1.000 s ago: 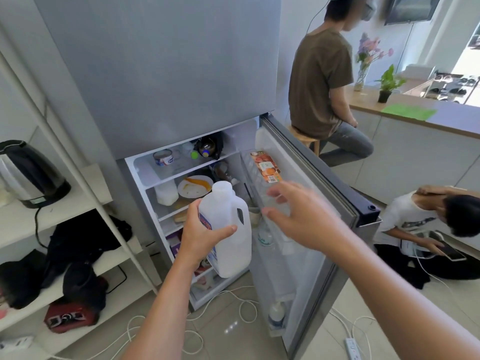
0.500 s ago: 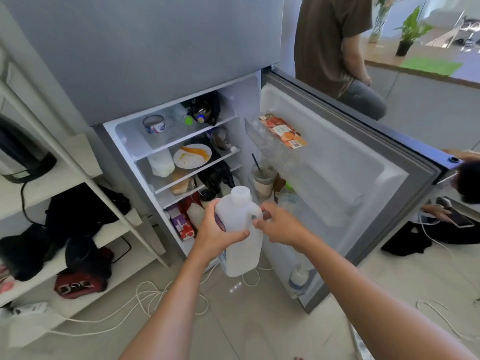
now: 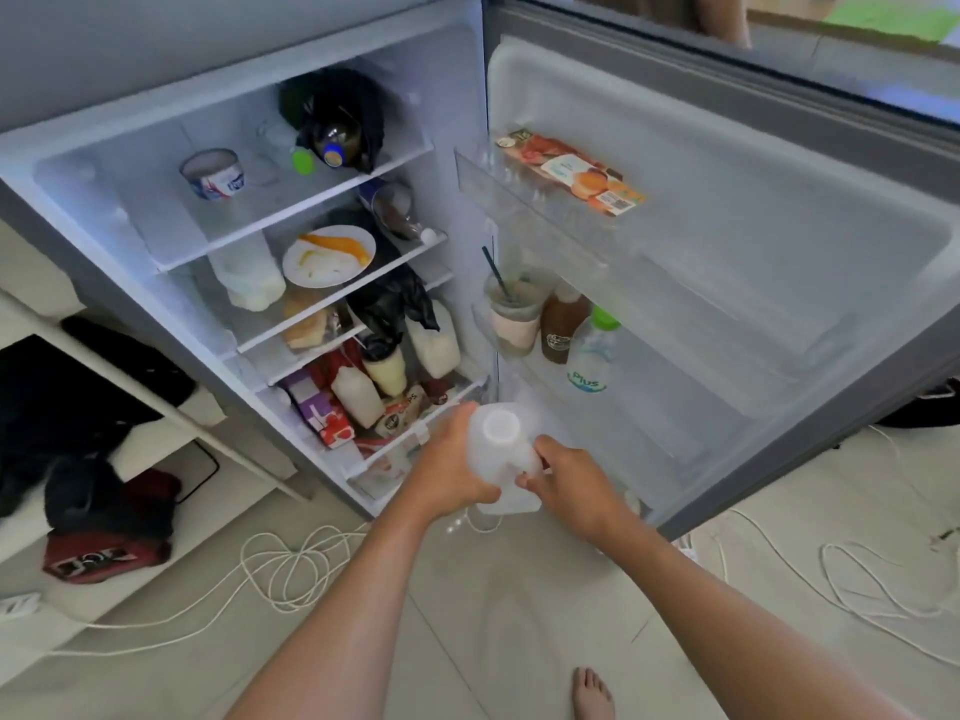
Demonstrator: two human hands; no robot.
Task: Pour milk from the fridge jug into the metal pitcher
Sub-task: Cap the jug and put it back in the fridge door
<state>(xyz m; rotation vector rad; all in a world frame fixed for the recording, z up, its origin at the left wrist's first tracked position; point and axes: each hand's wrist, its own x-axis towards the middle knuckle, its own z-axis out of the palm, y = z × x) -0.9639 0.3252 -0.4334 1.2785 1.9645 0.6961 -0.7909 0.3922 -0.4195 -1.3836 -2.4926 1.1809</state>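
Note:
A white plastic milk jug (image 3: 500,439) with a white cap is upright in front of the open fridge (image 3: 291,210), above the floor. My left hand (image 3: 451,467) wraps around the jug's left side. On the right, my right hand (image 3: 563,480) has its fingers closed at the jug's handle. Both hands hide most of the jug's body. No metal pitcher is in view.
The fridge door (image 3: 753,241) stands wide open to the right, its racks holding a cup, bottles and a carton. Shelves inside hold jugs, a plate and bags. A white shelf unit (image 3: 130,407) stands left. White cables (image 3: 291,569) lie on the tiled floor. My bare foot (image 3: 592,693) shows below.
The jug has come lower and nearer to me. My right hand went from hovering open to gripping the handle. My view has tilted down toward the fridge and floor.

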